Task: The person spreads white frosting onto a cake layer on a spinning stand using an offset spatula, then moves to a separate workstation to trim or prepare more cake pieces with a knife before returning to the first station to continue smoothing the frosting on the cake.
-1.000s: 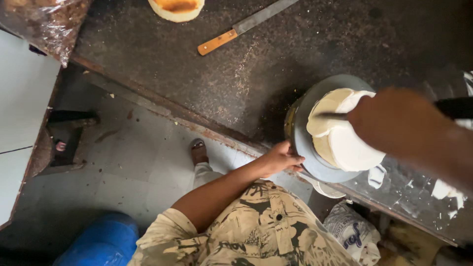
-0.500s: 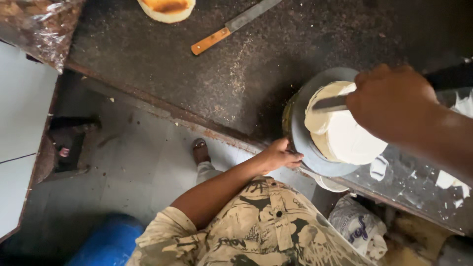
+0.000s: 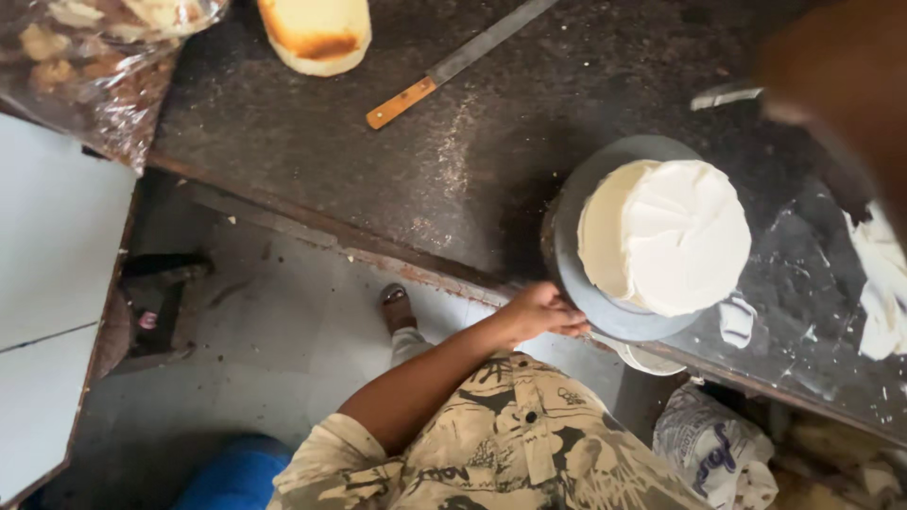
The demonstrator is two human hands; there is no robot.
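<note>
The left hand [image 3: 543, 312] is resting loosely curled, fingertips touching the grey turntable [image 3: 576, 274] rim at seven o'clock. The white frosted cake [image 3: 666, 236] is sitting upright on it. The blurred right hand [image 3: 841, 85] at one o'clock is gripping a spatula [image 3: 723, 94], its blade pointing toward nine o'clock.

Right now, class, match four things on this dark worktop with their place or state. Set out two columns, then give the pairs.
1 iced cake
2 long knife
3 left hand
4 bare cake

A touching the turntable's edge
B on the grey turntable
C far edge, browned top
D lying flat, wooden handle

Pairs: 1-B, 2-D, 3-A, 4-C
</note>
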